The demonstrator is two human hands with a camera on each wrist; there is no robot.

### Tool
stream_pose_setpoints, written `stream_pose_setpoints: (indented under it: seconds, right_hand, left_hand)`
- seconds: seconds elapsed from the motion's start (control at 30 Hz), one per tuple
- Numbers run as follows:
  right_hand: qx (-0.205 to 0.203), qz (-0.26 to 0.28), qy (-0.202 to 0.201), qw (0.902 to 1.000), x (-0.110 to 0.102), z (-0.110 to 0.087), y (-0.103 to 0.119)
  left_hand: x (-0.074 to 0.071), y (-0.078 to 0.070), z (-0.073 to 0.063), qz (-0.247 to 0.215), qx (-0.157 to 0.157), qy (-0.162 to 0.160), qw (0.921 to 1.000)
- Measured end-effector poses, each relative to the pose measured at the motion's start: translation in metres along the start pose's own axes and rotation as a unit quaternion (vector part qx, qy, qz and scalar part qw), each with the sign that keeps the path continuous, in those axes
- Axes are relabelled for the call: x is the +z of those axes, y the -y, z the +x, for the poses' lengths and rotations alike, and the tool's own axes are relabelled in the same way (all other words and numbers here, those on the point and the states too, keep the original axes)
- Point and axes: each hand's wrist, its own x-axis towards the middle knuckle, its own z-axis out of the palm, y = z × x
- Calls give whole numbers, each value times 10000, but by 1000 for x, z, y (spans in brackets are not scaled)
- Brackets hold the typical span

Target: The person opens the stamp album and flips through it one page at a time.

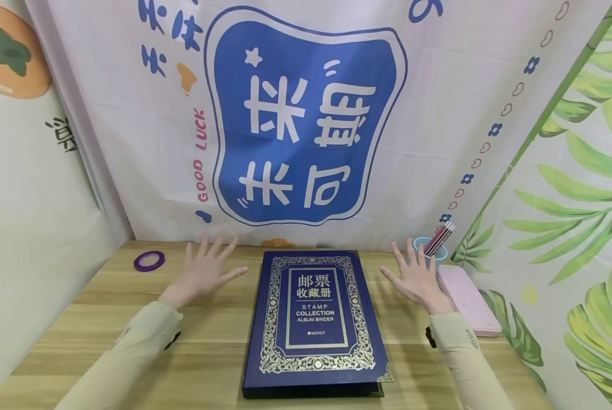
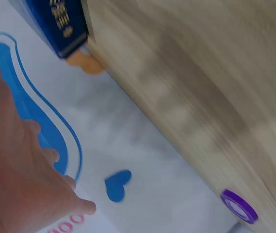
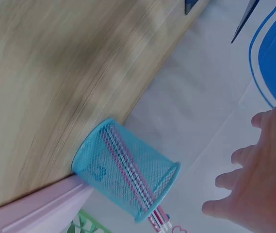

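Note:
A dark blue stamp album [image 1: 316, 319] with silver ornament lies closed on the wooden table, between the two hands. To its left, my left hand [image 1: 205, 272] is held over the table with fingers spread, holding nothing. My right hand [image 1: 416, 279] mirrors it on the album's right side, fingers also spread and nothing in them. In the left wrist view, the album's spine [image 2: 62, 24] shows at the top left, apart from the hand [image 2: 26, 170]. The right wrist view has the hand [image 3: 259, 170] at the right edge, with a blue mesh pen cup [image 3: 125, 167] beside it.
A purple tape roll [image 1: 149, 261] lies at the back left of the wooden table [image 1: 208, 364]. Striped pencils [image 1: 439, 238] stand in the cup at the back right, near a pink case [image 1: 470, 299]. Printed cloth [image 1: 147, 171] hangs behind the table.

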Motion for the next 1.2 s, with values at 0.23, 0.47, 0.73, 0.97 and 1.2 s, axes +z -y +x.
stream_pose_setpoints:
  seconds: [0.23,0.47,0.73,0.97,1.2]
  right_hand:
    - [-175,434,130,9988,2,2,13]
    - [-482,1100,398,9920,9,6,23]
    - [-682,1790,601,9796,17,13,32]
    - [-525,1949,1017,9741,21,14,38]
    - [-792,1863,919,9750,27,13,38]
  left_hand:
    - [9,-31,-14,-324,754,-125,9965]
    - [19,-65,-34,-581,1422,34,9881]
    - [28,-103,-55,-458,2419,297,9688]
    - [36,-132,-74,-249,3009,714,9507]
    - [39,-142,-85,-66,3349,696,9397]
